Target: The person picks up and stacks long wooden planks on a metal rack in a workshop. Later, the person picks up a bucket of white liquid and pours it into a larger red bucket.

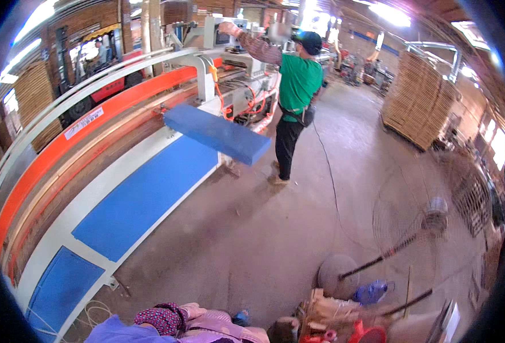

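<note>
Low in the view, a dark dotted cuff leads to my left hand [193, 310], which lies against a pale pink patterned sleeve [221, 321]. How its fingers are set is too small and blurred to make out. At the end of that pink sleeve, a bit of what looks like my right hand [258, 334] shows at the lower edge, its fingers hidden. I see no object in either hand. Nearest to them is the blue-panelled front [66, 288] of a long white and orange machine [144, 86].
A person in a green shirt [301, 83] stands at the machine's far end, one arm raised to a control box [221, 31]. A blue board [218, 132] juts out from it. A fan [435, 214], wood scraps [326, 311], a floor cable [332, 183] and a stacked pile [418, 100] stand right.
</note>
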The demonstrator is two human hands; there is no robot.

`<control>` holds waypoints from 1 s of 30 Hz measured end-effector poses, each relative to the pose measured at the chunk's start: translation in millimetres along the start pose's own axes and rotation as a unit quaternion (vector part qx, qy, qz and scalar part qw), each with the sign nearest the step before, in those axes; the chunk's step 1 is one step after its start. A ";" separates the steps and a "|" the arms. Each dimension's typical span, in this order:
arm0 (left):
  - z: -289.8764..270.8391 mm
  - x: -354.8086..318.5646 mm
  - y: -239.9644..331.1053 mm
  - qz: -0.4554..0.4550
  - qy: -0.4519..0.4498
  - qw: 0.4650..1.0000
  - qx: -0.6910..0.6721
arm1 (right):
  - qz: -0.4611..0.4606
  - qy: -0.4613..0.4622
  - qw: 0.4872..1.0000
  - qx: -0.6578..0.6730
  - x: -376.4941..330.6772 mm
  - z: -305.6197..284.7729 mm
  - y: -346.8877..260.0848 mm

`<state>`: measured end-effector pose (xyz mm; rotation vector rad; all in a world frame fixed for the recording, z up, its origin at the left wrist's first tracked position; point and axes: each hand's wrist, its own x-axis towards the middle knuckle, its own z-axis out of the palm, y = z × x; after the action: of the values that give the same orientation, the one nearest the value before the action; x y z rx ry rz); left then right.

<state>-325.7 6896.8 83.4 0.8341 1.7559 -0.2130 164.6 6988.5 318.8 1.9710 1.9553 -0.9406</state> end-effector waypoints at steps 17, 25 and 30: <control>-311.2 272.6 418.5 0.197 0.036 0.978 0.067 | -0.104 -0.141 0.984 0.033 517.9 -149.6 -243.1; -445.3 368.3 633.8 0.251 0.032 0.963 0.095 | 0.045 0.025 0.976 0.214 684.5 -175.5 -161.3; -515.8 447.2 674.4 0.233 0.098 0.968 0.009 | 0.027 -0.019 0.984 0.176 820.1 -197.8 -107.9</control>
<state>-354.7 7855.1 43.7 1.2886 1.6847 0.1710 49.8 7783.2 38.3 2.1526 1.8030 -1.3791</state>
